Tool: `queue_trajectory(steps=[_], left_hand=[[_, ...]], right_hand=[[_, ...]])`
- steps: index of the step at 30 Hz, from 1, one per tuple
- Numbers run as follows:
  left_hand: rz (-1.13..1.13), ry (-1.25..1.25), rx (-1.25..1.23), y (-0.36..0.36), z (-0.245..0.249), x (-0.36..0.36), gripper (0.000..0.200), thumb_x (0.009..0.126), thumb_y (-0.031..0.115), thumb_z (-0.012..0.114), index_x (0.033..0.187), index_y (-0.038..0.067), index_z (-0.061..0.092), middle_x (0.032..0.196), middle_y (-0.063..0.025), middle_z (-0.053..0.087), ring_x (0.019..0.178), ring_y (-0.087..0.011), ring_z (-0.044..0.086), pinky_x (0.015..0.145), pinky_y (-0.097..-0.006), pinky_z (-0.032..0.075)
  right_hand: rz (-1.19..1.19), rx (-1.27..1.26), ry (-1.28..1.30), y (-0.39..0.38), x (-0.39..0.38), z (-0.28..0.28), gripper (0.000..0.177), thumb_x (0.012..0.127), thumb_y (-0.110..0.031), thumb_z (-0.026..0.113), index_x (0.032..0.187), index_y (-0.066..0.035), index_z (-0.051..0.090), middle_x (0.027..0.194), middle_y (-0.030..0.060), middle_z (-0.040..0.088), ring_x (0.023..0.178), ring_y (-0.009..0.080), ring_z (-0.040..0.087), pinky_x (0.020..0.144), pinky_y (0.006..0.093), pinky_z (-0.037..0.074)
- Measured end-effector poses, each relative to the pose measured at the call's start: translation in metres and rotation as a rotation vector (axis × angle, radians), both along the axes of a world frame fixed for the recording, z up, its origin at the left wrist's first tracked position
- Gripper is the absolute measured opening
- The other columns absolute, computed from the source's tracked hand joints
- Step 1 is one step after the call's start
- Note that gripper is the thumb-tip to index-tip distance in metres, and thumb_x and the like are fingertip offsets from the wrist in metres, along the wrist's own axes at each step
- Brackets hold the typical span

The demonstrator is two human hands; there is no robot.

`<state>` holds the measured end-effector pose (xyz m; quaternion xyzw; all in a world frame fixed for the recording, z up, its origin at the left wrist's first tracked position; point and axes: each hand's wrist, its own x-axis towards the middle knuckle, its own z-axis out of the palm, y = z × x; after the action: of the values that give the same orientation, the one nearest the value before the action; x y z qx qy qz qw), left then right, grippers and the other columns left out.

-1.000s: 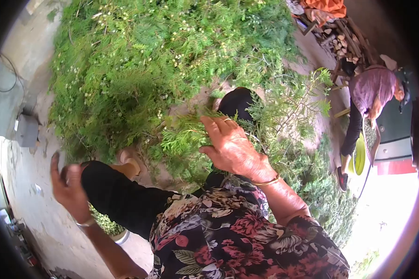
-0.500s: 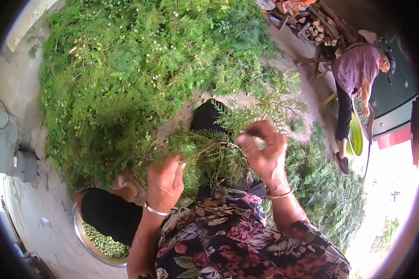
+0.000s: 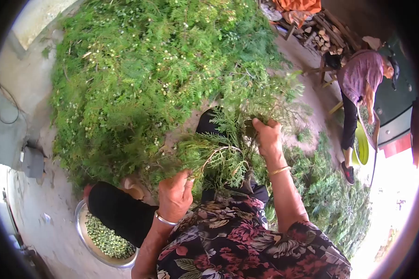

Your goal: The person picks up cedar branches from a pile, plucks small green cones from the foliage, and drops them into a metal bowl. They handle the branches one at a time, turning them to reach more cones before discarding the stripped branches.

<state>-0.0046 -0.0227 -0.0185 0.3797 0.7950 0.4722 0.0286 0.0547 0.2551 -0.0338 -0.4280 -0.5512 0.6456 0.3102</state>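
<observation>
Branch (image 3: 233,173): covered across the middle a second ago, now uncovered, with a curved bare stem (image 3: 212,156) showing.
Left hand (image 3: 175,197): swung in from outside the left knee (image 3: 106,204) to just beside the stem; spread earlier, now curled.
Right hand (image 3: 268,138): turned from flat and leftward-pointing to raised and bent in at the foliage (image 3: 239,123).
Bowl (image 3: 81,224): freed from behind the left forearm (image 3: 150,245), with more green cones (image 3: 108,239) exposed.

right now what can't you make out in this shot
All in the head view:
Whether the left hand grips anything: the hand itself covers the spot.
Foliage beyond the right hand: blurred.
Part of the basin: the black trouser leg covers it.
Far end of the green pile: cut off by the top edge.
</observation>
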Motion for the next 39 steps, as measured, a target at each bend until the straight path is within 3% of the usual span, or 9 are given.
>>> queue_trajectory(steps=[9, 12, 17, 25, 31, 34, 35, 38, 39], left_hand=[[0.103, 0.092, -0.071, -0.031, 0.009, 0.014, 0.021, 0.073, -0.003, 0.061, 0.094, 0.000, 0.060, 0.074, -0.0206, 0.059, 0.063, -0.0390, 0.058, 0.054, -0.0398, 0.045], [0.177, 0.100, -0.144, -0.052, 0.016, 0.019, 0.018, 0.075, -0.002, 0.062, 0.092, -0.002, 0.060, 0.072, -0.0196, 0.059, 0.059, -0.0342, 0.060, 0.053, -0.0368, 0.045], [0.403, -0.143, 0.156, -0.097, 0.022, 0.020, 0.014, 0.084, 0.001, 0.058, 0.097, -0.002, 0.062, 0.072, -0.0082, 0.062, 0.056, -0.0091, 0.057, 0.049, -0.0220, 0.044], [0.718, 0.018, 0.447, -0.097, 0.064, 0.019, 0.033, 0.085, 0.002, 0.059, 0.116, -0.007, 0.052, 0.079, -0.0091, 0.064, 0.064, -0.0109, 0.058, 0.054, -0.0202, 0.046], [0.190, 0.320, 0.236, -0.066, 0.086, 0.038, 0.018, 0.075, -0.003, 0.068, 0.092, -0.004, 0.061, 0.073, -0.0094, 0.064, 0.058, -0.0118, 0.058, 0.053, -0.0214, 0.046], [0.059, 0.343, 0.267, -0.044, 0.088, 0.038, 0.025, 0.072, 0.000, 0.072, 0.093, -0.004, 0.060, 0.070, -0.0106, 0.062, 0.055, -0.0148, 0.058, 0.049, -0.0226, 0.044], [0.065, 0.422, 0.273, -0.040, 0.083, 0.035, 0.029, 0.070, 0.005, 0.075, 0.093, -0.003, 0.059, 0.067, -0.0082, 0.060, 0.052, -0.0131, 0.055, 0.047, -0.0229, 0.043], [0.133, 0.401, 0.244, -0.028, 0.087, 0.038, 0.033, 0.068, 0.011, 0.079, 0.091, -0.003, 0.059, 0.064, -0.0062, 0.057, 0.049, -0.0118, 0.052, 0.045, -0.0234, 0.040], [0.159, 0.397, 0.243, -0.025, 0.082, 0.036, 0.037, 0.066, 0.016, 0.082, 0.089, -0.002, 0.059, 0.062, -0.0053, 0.055, 0.047, -0.0111, 0.048, 0.043, -0.0239, 0.038]], right_hand=[[0.154, -0.262, 0.281, -0.053, 0.015, 0.076, 0.035, 0.093, -0.038, 0.053, 0.090, -0.003, 0.058, 0.070, 0.0000, 0.054, 0.057, 0.0126, 0.053, 0.054, 0.0272, 0.044], [0.400, -0.193, 0.509, -0.071, 0.016, 0.073, 0.039, 0.094, -0.043, 0.048, 0.086, -0.005, 0.053, 0.050, -0.0041, 0.033, 0.045, 0.0079, 0.031, 0.055, 0.0268, 0.037], [0.617, -0.280, 0.653, -0.094, 0.001, 0.070, 0.038, 0.091, -0.038, 0.055, 0.083, -0.002, 0.057, 0.049, -0.0021, 0.033, 0.046, 0.0085, 0.033, 0.052, 0.0281, 0.035], [0.527, -0.135, 0.158, -0.136, -0.036, 0.087, 0.045, 0.091, -0.049, 0.050, 0.064, -0.013, 0.044, 0.048, -0.0028, 0.036, 0.046, 0.0094, 0.040, 0.045, 0.0268, 0.033], [0.474, -0.202, 0.276, -0.147, -0.056, 0.060, 0.046, 0.091, -0.049, 0.050, 0.063, -0.013, 0.046, 0.050, -0.0010, 0.045, 0.046, 0.0108, 0.049, 0.036, 0.0255, 0.033], [0.503, 0.123, 0.117, -0.129, -0.067, 0.031, 0.045, 0.092, -0.045, 0.051, 0.063, -0.010, 0.049, 0.051, 0.0008, 0.047, 0.047, 0.0119, 0.048, 0.041, 0.0296, 0.037], [0.562, 0.322, 0.036, -0.113, -0.075, -0.005, 0.029, 0.088, -0.032, 0.057, 0.090, -0.004, 0.049, 0.072, 0.0033, 0.051, 0.062, 0.0129, 0.051, 0.049, 0.0287, 0.041], [0.450, 1.453, -0.283, -0.124, -0.078, -0.007, 0.036, 0.082, -0.011, 0.064, 0.112, 0.003, 0.051, 0.085, 0.0039, 0.057, 0.068, 0.0114, 0.056, 0.055, 0.0248, 0.045], [0.495, 0.969, 0.029, -0.126, -0.077, 0.000, 0.033, 0.081, -0.010, 0.063, 0.109, 0.003, 0.053, 0.082, 0.0034, 0.058, 0.064, 0.0110, 0.056, 0.054, 0.0237, 0.046]])
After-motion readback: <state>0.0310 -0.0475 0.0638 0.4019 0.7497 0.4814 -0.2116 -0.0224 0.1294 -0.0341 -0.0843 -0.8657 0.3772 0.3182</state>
